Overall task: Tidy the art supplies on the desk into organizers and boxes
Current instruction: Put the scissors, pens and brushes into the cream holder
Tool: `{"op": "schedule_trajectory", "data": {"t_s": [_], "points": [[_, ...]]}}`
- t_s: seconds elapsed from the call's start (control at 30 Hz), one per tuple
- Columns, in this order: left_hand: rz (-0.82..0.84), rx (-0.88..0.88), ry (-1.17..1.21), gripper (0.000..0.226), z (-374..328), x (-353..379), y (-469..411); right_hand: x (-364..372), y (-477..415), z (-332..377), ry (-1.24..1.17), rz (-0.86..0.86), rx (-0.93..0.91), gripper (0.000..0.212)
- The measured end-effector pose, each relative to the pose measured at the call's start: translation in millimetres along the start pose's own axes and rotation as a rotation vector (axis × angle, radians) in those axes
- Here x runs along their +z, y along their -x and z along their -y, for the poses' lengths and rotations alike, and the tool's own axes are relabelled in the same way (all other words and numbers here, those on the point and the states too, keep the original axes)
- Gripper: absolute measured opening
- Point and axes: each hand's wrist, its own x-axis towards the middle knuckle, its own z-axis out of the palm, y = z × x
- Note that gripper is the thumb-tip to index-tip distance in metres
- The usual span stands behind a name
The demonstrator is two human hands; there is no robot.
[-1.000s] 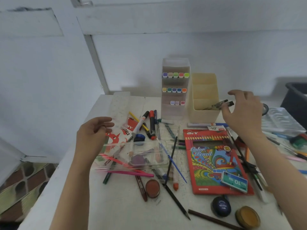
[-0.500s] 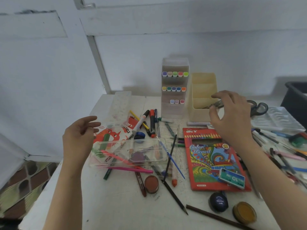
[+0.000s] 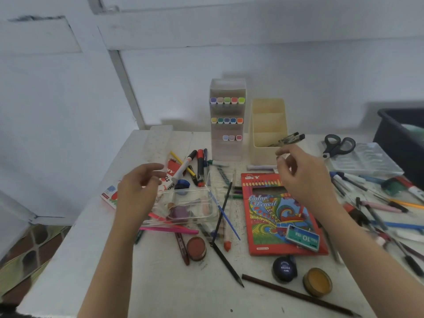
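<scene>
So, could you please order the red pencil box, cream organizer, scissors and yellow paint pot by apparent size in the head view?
1. The red pencil box
2. The cream organizer, which stands farther back
3. The scissors and the yellow paint pot look alike; the pot is nearer, so I leave them unranked.

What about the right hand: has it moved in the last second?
Yes. The right hand drew back from the cream organizer, down the picture, now over the pencil box.

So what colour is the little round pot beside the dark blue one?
The round pot is yellow-orange with a darker, brownish rim. The head view, the only one here, shows it clearly.
</scene>
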Motion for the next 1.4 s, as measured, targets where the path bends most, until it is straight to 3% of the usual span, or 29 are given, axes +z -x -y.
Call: {"op": "schedule_trajectory", "data": {"t_s": [0.17, 0.4, 0.53, 0.7, 0.87, 1.0, 1.2, 1.33, 1.4], "points": [[0.206, 0.117, 0.026, 0.032, -11, 41, 25, -14, 17, -10, -0.196, 0.171, 0.157, 0.016], [0.398, 0.256, 0.038, 0.036, -32, 103, 60, -55, 58, -36, -0.082, 0.382, 0.243, 0.010], [0.486, 0.288, 0.034, 0.038, -45, 137, 80, -77, 83, -52, 0.072, 0.390, 0.213, 0.005], [0.609, 0.360, -0.057, 0.034, -67, 173, 100, -102, 105, -70, 0.172, 0.362, 0.149, 0.020], [0.723, 0.500, -0.242, 0.026, -86, 207, 110, -124, 117, -95, 0.327, 0.348, 0.214, 0.031], [0.743, 0.535, -0.293, 0.026, -96, 227, 116, -137, 120, -115, 0.428, 0.361, 0.264, 0.031], [0.637, 0.471, -0.336, 0.026, -105, 247, 115, -139, 109, -135, 0.464, 0.395, 0.378, 0.023], [0.616, 0.473, -0.324, 0.023, -115, 262, 112, -134, 103, -143, 0.170, 0.350, 0.494, 0.005], [0.584, 0.486, -0.368, 0.019, -123, 274, 109, -136, 101, -144, -0.032, 0.250, 0.539, 0.009]]}}
